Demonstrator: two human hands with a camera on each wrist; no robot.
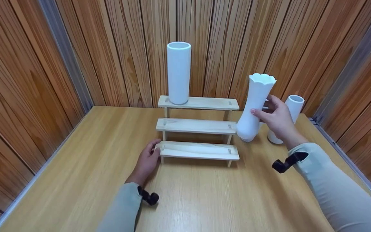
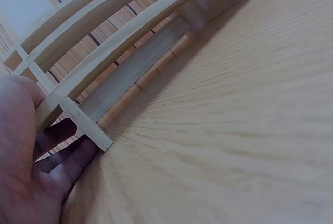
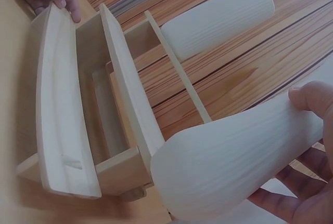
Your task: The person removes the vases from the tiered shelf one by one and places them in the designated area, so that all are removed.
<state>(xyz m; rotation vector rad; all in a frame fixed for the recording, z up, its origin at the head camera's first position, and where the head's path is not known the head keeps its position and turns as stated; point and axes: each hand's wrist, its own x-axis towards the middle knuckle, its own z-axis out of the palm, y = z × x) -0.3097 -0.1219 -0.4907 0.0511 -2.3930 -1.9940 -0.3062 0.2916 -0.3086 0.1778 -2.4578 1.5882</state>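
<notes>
Firstly, taking the head view as a dial centred on the wooden stand [image 1: 198,126], the right hand [image 1: 279,119] is at about 2 o'clock, its fingers grasping the scalloped vase [image 1: 253,112], with the thumb on the near face. The scalloped vase is white, mouth up and tilted, its rim leaning towards 1 o'clock and its foot just beside the 3 o'clock end of the middle shelf [image 1: 198,126]; contact with that shelf cannot be determined. The left hand [image 1: 148,155] is at 8 o'clock, its fingers gripping the 9 o'clock end of the bottom shelf [image 1: 198,150]. A tall white cylinder vase [image 1: 178,75] stands upright at 11 o'clock, on the top shelf [image 1: 209,103], near that shelf's 9 o'clock end. Near 3 o'clock, beyond the right hand and partly hidden by it, a further white vase [image 1: 294,108] stands on the worktop [image 1: 185,196]. The stand rests on the same worktop, whose surface is wood-grained. Plank panelling [image 1: 134,58] rises behind, from 10 through 2 o'clock. Pale sleeves [image 1: 327,180] and black wrist mounts [image 1: 148,196] are noted on both arms.
</notes>
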